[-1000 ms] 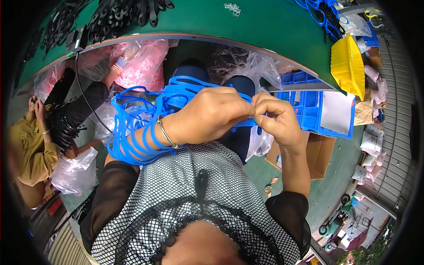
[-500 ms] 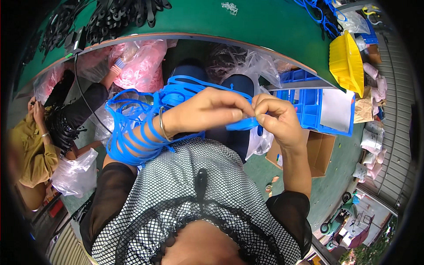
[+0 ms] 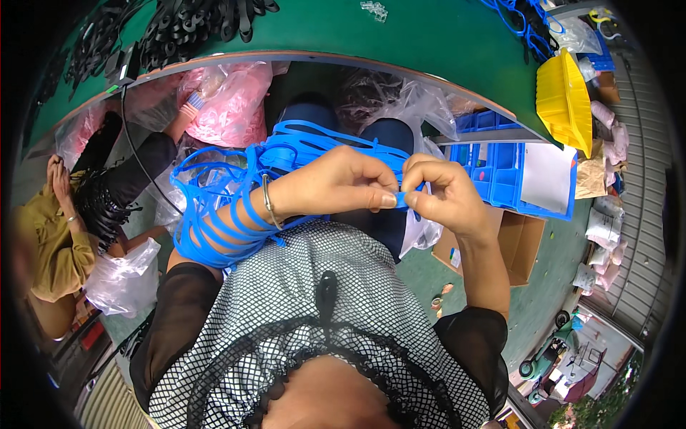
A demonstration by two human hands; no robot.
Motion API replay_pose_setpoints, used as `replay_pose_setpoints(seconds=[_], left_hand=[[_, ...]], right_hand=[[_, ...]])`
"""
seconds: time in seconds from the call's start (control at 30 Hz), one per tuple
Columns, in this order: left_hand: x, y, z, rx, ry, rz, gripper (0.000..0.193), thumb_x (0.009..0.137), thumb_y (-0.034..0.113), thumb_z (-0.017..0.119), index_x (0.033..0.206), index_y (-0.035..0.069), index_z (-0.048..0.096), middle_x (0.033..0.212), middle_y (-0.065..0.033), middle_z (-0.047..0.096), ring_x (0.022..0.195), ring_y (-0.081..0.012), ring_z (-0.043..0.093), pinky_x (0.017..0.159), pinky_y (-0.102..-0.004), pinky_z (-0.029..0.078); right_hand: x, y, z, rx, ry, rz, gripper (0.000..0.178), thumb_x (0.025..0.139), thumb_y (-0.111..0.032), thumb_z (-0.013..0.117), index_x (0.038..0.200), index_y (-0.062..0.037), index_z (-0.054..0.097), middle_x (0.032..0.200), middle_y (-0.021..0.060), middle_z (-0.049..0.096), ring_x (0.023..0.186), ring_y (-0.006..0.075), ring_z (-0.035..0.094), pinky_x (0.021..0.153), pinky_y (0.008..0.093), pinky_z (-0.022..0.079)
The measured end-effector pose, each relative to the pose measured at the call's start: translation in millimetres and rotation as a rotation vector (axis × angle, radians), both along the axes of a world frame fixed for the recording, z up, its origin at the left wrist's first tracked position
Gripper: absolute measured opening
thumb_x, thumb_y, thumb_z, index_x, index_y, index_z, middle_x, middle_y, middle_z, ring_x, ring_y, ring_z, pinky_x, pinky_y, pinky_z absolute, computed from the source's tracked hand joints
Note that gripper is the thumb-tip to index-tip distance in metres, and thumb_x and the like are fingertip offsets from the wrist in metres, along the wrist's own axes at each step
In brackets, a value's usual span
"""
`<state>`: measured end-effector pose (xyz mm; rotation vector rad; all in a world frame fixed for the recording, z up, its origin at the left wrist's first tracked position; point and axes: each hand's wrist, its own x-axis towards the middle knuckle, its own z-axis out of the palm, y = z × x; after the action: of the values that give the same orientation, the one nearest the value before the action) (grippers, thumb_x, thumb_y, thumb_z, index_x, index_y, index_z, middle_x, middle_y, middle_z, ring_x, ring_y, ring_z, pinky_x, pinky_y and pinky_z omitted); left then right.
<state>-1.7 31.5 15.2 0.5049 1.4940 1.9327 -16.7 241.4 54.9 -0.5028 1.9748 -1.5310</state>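
Note:
My left hand (image 3: 354, 182) and my right hand (image 3: 446, 193) meet above my lap, each pinching a short piece of blue strap (image 3: 402, 199) between thumb and forefinger. Most of that piece is hidden by the fingers. Several loops of blue strap (image 3: 221, 232) are wound about my left forearm, below a metal bangle (image 3: 269, 201). More blue straps (image 3: 307, 143) lie in a bundle across my thighs, passing behind my left hand.
A green table (image 3: 400, 39) runs across the far side, with black straps (image 3: 193, 28), small clear pieces (image 3: 374, 11) and a yellow bin (image 3: 563, 100). Pink-filled bags (image 3: 232, 107) stand beneath. At right are blue trays (image 3: 493, 171) and a cardboard box (image 3: 520, 247). Another person (image 3: 53, 243) sits at left.
My fingertips have drawn closer together on the blue strap, and less of it shows between them. The other person's hands have shifted slightly.

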Motion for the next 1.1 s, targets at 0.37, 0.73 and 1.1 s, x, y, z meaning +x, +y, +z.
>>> replay_pose_setpoints(seconds=[0.37, 0.73, 1.1], left_hand=[[12.0, -0.1, -4.2, 0.385, -0.369, -0.082, 0.015, 0.084, 0.012, 0.065, 0.088, -0.002, 0.062, 0.074, -0.0032, 0.060, 0.064, -0.0064, 0.055, 0.053, -0.0186, 0.040], [7.8, 2.7, -10.5, 0.433, -0.506, -0.001, 0.021, 0.090, 0.021, 0.058, 0.093, 0.001, 0.061, 0.075, -0.0034, 0.060, 0.056, -0.0027, 0.041, 0.047, -0.0171, 0.028], [3.4, -4.0, 2.2, -0.025, -0.016, 0.120, 0.020, 0.090, 0.017, 0.056, 0.090, -0.002, 0.063, 0.073, 0.0020, 0.056, 0.068, -0.0043, 0.049, 0.060, -0.0195, 0.040]], right_hand=[[-7.0, -11.9, 1.1, -0.064, 0.613, 0.077, 0.011, 0.064, -0.011, 0.065, 0.070, -0.0068, 0.057, 0.068, 0.0026, 0.048, 0.077, 0.0219, 0.047, 0.073, 0.0347, 0.036], [-1.0, -9.3, -5.0, 0.014, 0.764, -0.081, 0.013, 0.060, -0.008, 0.066, 0.070, -0.0067, 0.056, 0.071, 0.0050, 0.049, 0.076, 0.0235, 0.049, 0.074, 0.0366, 0.036], [8.5, -18.9, 8.9, 0.281, 0.858, -0.098, 0.024, 0.059, -0.019, 0.076, 0.075, -0.0087, 0.061, 0.077, 0.0036, 0.055, 0.082, 0.0236, 0.053, 0.088, 0.0410, 0.032]])
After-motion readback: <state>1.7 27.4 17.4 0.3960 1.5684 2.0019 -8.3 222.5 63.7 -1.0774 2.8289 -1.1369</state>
